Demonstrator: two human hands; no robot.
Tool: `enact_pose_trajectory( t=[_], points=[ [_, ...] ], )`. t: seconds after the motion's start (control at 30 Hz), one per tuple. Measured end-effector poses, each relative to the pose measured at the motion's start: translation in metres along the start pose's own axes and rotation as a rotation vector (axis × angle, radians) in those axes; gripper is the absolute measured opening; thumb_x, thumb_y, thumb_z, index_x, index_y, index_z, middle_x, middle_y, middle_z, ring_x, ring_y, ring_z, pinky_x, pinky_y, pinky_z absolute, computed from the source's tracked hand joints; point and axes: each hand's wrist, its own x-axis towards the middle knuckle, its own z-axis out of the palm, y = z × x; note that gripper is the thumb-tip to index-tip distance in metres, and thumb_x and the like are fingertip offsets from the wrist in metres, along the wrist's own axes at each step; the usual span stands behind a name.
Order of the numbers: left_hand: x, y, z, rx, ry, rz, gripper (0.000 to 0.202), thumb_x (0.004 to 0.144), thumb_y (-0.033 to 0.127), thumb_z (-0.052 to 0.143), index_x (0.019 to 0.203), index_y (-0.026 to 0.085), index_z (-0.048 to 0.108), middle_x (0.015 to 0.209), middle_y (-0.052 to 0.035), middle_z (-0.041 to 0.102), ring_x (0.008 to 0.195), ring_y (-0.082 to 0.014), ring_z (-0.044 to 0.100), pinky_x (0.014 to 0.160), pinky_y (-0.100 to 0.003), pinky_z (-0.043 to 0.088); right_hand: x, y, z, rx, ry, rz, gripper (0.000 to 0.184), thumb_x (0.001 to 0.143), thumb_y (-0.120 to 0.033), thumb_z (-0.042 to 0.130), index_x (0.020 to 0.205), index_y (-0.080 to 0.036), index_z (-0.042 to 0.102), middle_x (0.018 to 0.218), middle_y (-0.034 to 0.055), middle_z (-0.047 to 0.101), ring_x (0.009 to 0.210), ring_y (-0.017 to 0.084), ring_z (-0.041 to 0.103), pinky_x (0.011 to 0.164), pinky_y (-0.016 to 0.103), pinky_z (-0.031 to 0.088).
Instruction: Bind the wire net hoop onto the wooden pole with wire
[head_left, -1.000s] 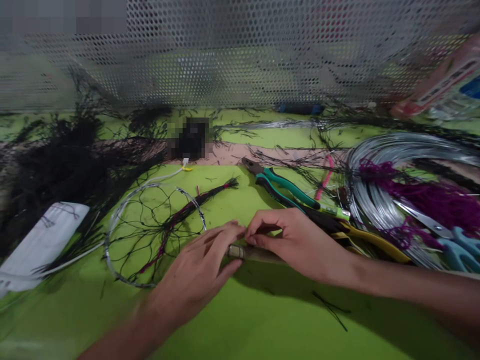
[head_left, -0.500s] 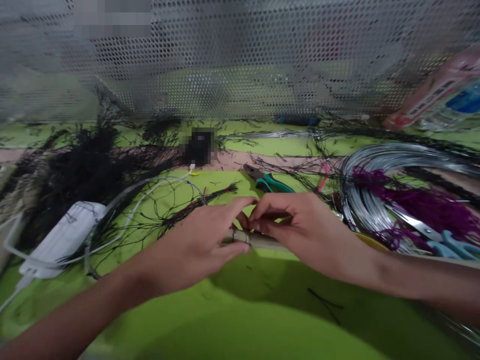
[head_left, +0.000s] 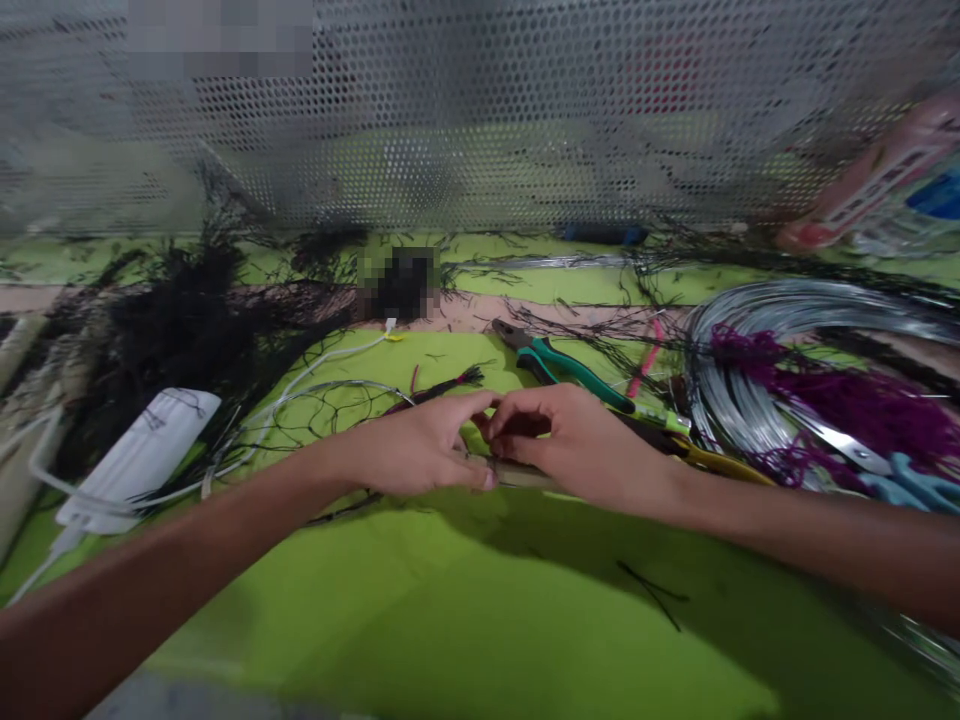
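Green tabletop (head_left: 480,610) | left hand (head_left: 412,445), right hand (head_left: 592,450) at pale rod (head_left: 523,476) (mostly hidden)

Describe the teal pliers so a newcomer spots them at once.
Find the big silvery wire coil, right side of the green tabletop. Left of it, just beyond the right hand, pliers lie slantwise, nose toward upper left. Teal handles distinguish them from the yellow-handled tool beside the coil.
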Motion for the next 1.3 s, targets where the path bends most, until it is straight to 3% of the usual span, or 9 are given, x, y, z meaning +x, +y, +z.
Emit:
enact_pose_trajectory(
  t=[0.13,0.27,0.4,0.53,0.67,0.83,1.0,1.1,1.3],
  points=[
    [-0.004,-0.015,0.019,0.247,0.205,0.069,0.029,0.085,0.021,0.069,0.113,0.017,0.062,0.11,-0.0083,0.068,0.102,-0.0232,0.066,0.092,-0.039,0.056,-0.004,0.012,0.011,0.004,0.043,-0.013,0.014,0.085,-0.013,0.059,0.084,-0.018,0.072,0.084,-0.0002,0.074,0.077,0.014,0.064,0.073,0.026,0.044],
    [-0.024,-0.027,0.031,0.422,0.365,0.077,0.045,0.09,0.03,0.069,0.131,0.018,0.056,0.128,-0.0121,0.061,0.114,-0.0263,0.062,0.098,-0.043,0.053,-0.005,0.02,0.019,0.001,0.057,0.024,0.013,0.085,-0.012,0.059,0.084,-0.018,0.071,0.084,0.0004,0.074,0.075,0.014,0.063,0.072,0.026,0.044],
    [-0.051,-0.035,0.031,0.827,0.557,0.353,0.02,0.098,0.016,0.056,0.115,0.022,0.065,0.109,-0.0047,0.07,0.096,-0.0178,0.067,0.085,-0.031,0.054,-0.002,0.022,0.018,0.025,0.034,0.07,0.009,0.085,-0.016,0.062,0.083,-0.017,0.07,0.083,0.0013,0.073,0.074,0.014,0.062,0.071,0.026,0.044],
    [-0.058,-0.039,0.033,1.044,0.389,0.669,0.025,0.098,0.004,0.047,0.101,0.014,0.069,0.094,-0.0041,0.076,0.084,-0.0161,0.069,0.08,-0.03,0.055,0.001,0.024,0.018,0.052,0.017,0.106,0.009,0.085,-0.021,0.063,0.083,-0.017,0.07,0.081,0.0006,0.072,0.075,0.014,0.061,0.072,0.027,0.044],
    [-0.044,-0.039,0.033,1.171,0.219,0.814,0.03,0.096,0.004,0.044,0.104,0.007,0.073,0.098,-0.0112,0.076,0.086,-0.0199,0.069,0.084,-0.033,0.056,0.003,0.028,0.019,0.081,0.013,0.121,0.009,0.084,-0.023,0.063,0.082,-0.017,0.07,0.079,-0.0001,0.071,0.073,0.014,0.06,0.071,0.027,0.044],
    [-0.027,-0.032,0.022,1.326,-0.104,0.929,0.035,0.091,0.012,0.042,0.098,0.01,0.076,0.099,-0.0141,0.074,0.084,-0.0238,0.067,0.08,-0.036,0.056,0.006,0.031,0.02,0.109,0.017,0.141,0.008,0.082,-0.021,0.064,0.081,-0.016,0.07,0.076,0.0005,0.069,0.071,0.014,0.058,0.07,0.027,0.043],
    [-0.017,-0.029,0.012,1.311,-0.186,1.115,0.025,0.09,0.024,0.052,0.092,0.017,0.076,0.095,-0.0122,0.073,0.082,-0.0236,0.065,0.077,-0.034,0.055,0.007,0.034,0.02,0.132,0.027,0.176,0.007,0.08,-0.02,0.065,0.079,-0.017,0.071,0.074,-0.0009,0.069,0.067,0.012,0.056,0.066,0.025,0.042],
    [-0.012,-0.026,0.01,1.29,-0.353,1.074,0.023,0.091,0.034,0.056,0.087,0.023,0.075,0.095,-0.0097,0.073,0.084,-0.0242,0.064,0.081,-0.034,0.055,0.009,0.035,0.021,0.146,0.028,0.198,0.006,0.079,-0.02,0.067,0.078,-0.017,0.071,0.072,-0.0012,0.068,0.065,0.012,0.054,0.063,0.025,0.041],
    [-0.004,-0.009,0.011,1.404,-0.417,1.266,0.024,0.085,0.02,0.057,0.07,0.025,0.074,0.075,-0.0065,0.069,0.066,-0.0205,0.058,0.068,-0.035,0.053,0.011,0.034,0.02,0.189,0.016,0.225,0.004,0.078,-0.016,0.067,0.077,-0.016,0.071,0.068,-0.0018,0.066,0.062,0.01,0.051,0.059,0.024,0.038]
  ],
)
